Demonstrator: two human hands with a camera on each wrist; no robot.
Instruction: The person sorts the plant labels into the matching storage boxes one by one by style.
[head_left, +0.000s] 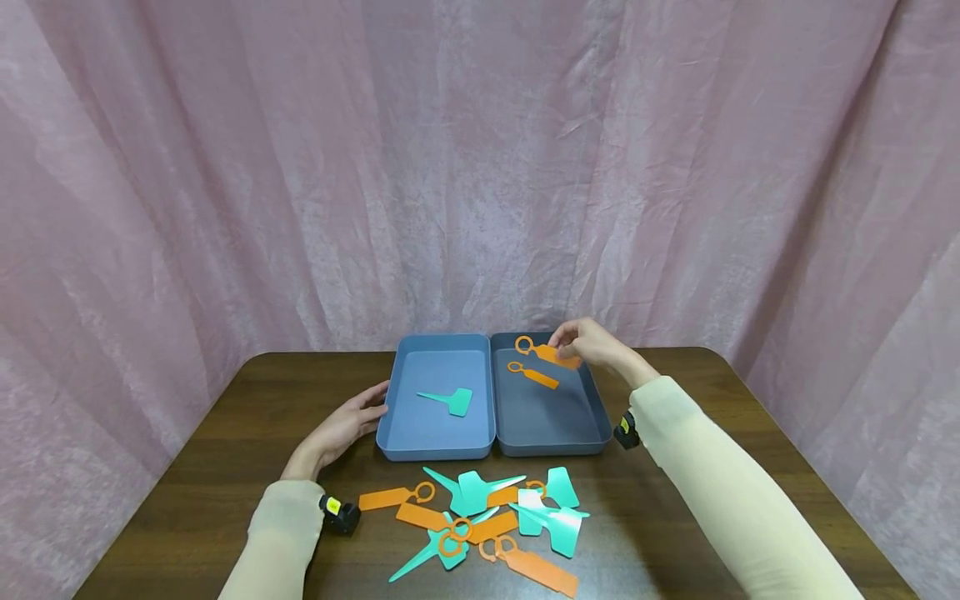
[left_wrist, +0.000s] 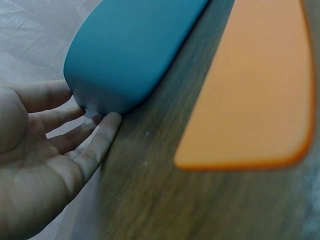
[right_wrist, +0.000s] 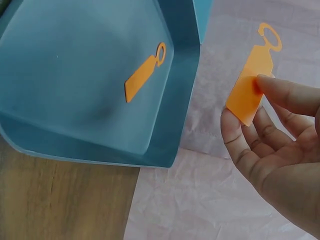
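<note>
We see the right hand point(head_left: 596, 344) with its grip pinching an orange tag point(right_wrist: 248, 90) between thumb and fingers, raised over the far part of the dark tray point(head_left: 551, 421). The tag is flat, thin and bright, its oblong body tapering at the shoulders into a ring with a small gap; the orange deepens under the thumb. Below it, a second orange tag point(head_left: 538, 378) lies in that tray. The left hand's point(head_left: 341, 429) grip is loose, fingers extended to the outer wall of the blue tray point(head_left: 442, 437); how firmly they press, we can't quite tell. A green tag point(head_left: 459, 402) lies inside.
</note>
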